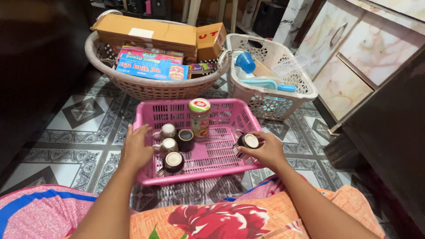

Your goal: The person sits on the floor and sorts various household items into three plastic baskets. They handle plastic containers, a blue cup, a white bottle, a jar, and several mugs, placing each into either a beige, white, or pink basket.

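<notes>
A pink plastic basket [221, 110] sits on the patterned floor tiles in front of me. Inside it stand several dark cups turned upside down with pale bases, such as the nearest cup [173, 162], plus one upright dark cup [186, 139] and a glass jar with a green and white lid [199, 118]. My left hand [134, 150] rests on the basket's left rim beside the upturned cups, fingers spread, holding nothing. My right hand [264, 150] grips a dark upturned cup [248, 141] over the basket's right side.
A round beige basket [150, 88] behind holds cardboard boxes and colourful packets. A white laundry basket [283, 99] to its right holds blue and clear plastic items. Marbled cabinet doors [354, 57] line the right side. My lap in floral cloth fills the bottom.
</notes>
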